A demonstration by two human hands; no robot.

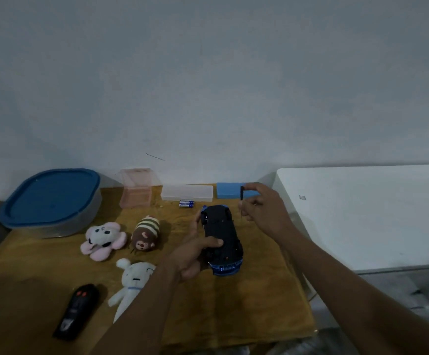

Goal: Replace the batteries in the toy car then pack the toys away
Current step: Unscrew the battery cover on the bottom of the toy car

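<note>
At the far left of the wooden table (pixel 234 316) sits a big tub with a blue lid (pixel 50 198). In front of it, near the front edge, lies a black remote control (pixel 76 311) with two red buttons. Next come three soft toys: a pink and white plush (pixel 103 239), a brown monkey plush with a striped top (pixel 145 234), and a white bunny plush (pixel 131 280) closer to the front. Behind them, by the wall, stands a small pink box (pixel 136 190), open. To its right is a flat clear case (pixel 187 192), and two blue batteries (pixel 186 203) lie just in front of it. The left hand (pixel 195 254) grips the blue toy car (pixel 221 239), which lies upside down on the table, thumb pressed on its black underside. Behind the car is a blue box (pixel 230 192). The right hand (pixel 262 206) pinches a thin dark screwdriver (pixel 241 199), held upright just beside the car's far end. A white surface (pixel 362 213) is at the far right.
</note>
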